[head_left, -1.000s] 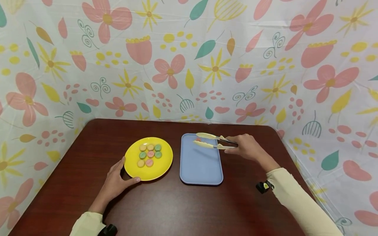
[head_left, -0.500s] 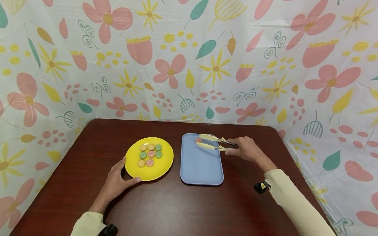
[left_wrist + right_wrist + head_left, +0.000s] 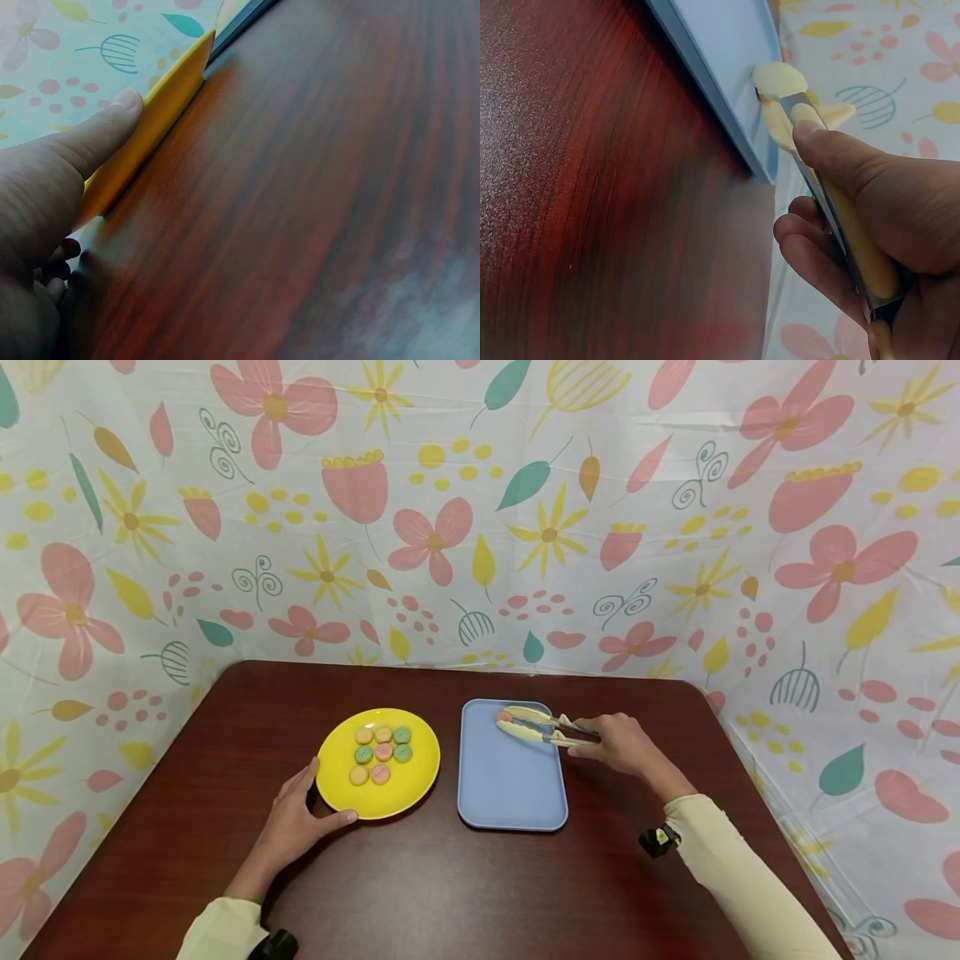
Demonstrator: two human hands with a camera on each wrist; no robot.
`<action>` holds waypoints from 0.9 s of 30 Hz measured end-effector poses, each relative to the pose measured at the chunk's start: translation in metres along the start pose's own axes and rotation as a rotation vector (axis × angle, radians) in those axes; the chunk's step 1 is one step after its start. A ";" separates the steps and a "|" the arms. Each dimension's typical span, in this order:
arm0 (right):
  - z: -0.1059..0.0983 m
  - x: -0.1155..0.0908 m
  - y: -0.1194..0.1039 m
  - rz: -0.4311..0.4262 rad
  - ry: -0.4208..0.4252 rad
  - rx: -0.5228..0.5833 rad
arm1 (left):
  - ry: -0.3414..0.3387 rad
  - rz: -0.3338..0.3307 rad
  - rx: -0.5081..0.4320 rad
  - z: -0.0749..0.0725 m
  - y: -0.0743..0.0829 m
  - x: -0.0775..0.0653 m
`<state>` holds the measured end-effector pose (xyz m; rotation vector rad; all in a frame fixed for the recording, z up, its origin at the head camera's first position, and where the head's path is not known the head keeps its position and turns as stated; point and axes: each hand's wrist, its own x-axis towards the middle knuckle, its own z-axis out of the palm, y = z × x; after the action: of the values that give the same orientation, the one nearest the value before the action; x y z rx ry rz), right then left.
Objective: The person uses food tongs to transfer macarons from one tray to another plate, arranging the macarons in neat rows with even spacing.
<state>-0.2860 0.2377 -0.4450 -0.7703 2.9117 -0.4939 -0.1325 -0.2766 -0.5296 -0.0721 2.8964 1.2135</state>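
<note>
My left hand (image 3: 288, 818) holds the near-left rim of a round yellow plate (image 3: 416, 785); its thumb lies along the edge in the left wrist view. On the plate sit several small macarons (image 3: 380, 774), pink, green and cream. My right hand (image 3: 618, 743) grips the handles of metal tongs (image 3: 536, 727) with cream tips, thumb on one arm and fingers on the other in the right wrist view. The tongs reach over the far end of a blue rectangular tray (image 3: 510, 785). A pink macaron (image 3: 503, 716) lies there at the tong tips; whether they pinch it is unclear.
Plate and tray stand side by side with a small gap on a dark brown table (image 3: 420, 885). A floral-print cloth (image 3: 450, 527) hangs behind the table and along both sides.
The tong tips first drew right, exposing the pink macaron, then came nearer each other beside it. The right hand has lowered slightly. The left hand and plate stay put.
</note>
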 end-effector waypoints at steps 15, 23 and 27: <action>-0.001 -0.004 -0.002 0.008 0.013 0.002 | 0.001 0.000 -0.004 -0.001 0.001 0.000; -0.014 -0.010 -0.009 0.019 0.043 0.014 | -0.001 -0.003 -0.006 0.000 0.000 0.000; -0.023 -0.015 -0.017 0.012 0.058 0.017 | -0.001 -0.001 -0.008 0.000 0.000 0.000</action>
<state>-0.2686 0.2378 -0.4178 -0.7481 2.9596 -0.5482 -0.1330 -0.2771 -0.5295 -0.0727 2.8903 1.2240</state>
